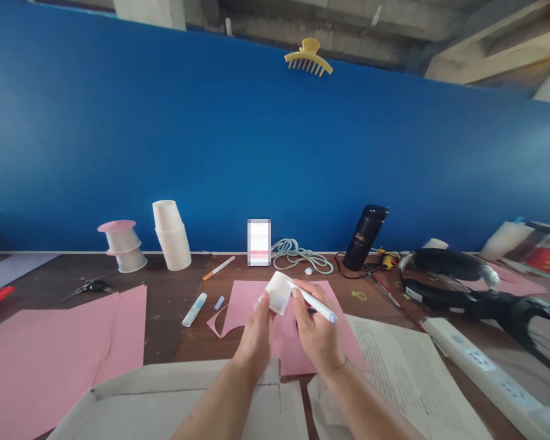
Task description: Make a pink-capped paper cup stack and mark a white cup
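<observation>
My left hand (256,327) grips a small white paper cup (278,292), tilted, above the middle of the desk. In my right hand (319,336) is a white marker (317,304) with a pale blue end. Its tip points at the cup's side and seems to touch it. Beneath both hands lie pink paper sheets (343,342), one with a curved cut-out edge. Left of them are a small blue cap (219,302) and a glue stick (194,310) with a blue label.
Stacked paper cups (172,235) and cups with pink discs (124,245) stand at the back left. A black flask (365,238), coiled cable (297,253), headphones (453,281) and power strip (481,366) are rightward. A blue partition (211,134) carries a yellow claw clip (308,58).
</observation>
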Demonstrator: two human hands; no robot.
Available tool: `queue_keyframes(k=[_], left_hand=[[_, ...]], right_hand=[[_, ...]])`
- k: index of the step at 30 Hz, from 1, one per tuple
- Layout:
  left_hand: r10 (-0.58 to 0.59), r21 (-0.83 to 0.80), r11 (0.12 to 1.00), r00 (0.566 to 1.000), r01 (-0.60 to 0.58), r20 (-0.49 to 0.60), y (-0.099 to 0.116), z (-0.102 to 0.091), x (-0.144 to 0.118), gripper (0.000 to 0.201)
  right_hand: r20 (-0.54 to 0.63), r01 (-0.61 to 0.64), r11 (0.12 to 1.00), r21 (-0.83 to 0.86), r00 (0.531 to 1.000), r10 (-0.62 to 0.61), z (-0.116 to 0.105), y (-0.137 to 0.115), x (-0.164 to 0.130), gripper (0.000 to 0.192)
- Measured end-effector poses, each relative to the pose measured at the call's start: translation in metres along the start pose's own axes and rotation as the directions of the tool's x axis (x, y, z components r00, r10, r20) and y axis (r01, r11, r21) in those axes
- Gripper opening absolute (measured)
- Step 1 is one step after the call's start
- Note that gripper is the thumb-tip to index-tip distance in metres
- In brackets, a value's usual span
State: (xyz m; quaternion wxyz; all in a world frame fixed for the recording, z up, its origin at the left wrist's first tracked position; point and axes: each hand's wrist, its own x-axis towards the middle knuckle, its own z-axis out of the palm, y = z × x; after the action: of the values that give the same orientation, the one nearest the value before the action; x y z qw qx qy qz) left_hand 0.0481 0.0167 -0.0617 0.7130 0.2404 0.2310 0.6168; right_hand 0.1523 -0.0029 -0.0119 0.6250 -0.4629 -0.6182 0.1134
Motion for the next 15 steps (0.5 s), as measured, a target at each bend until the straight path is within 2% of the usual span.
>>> queue_keyframes(k=[15], left_hand=[[-0.012,0.113,0.993,0.999,0.016,-0.032,0.0024,0.0035,-0.0052,0.036]], right_hand=[[-0.005,-0.012,0.999,-0.044,1.0,0.012,-0.0007,0.0022,0.0015,0.022]])
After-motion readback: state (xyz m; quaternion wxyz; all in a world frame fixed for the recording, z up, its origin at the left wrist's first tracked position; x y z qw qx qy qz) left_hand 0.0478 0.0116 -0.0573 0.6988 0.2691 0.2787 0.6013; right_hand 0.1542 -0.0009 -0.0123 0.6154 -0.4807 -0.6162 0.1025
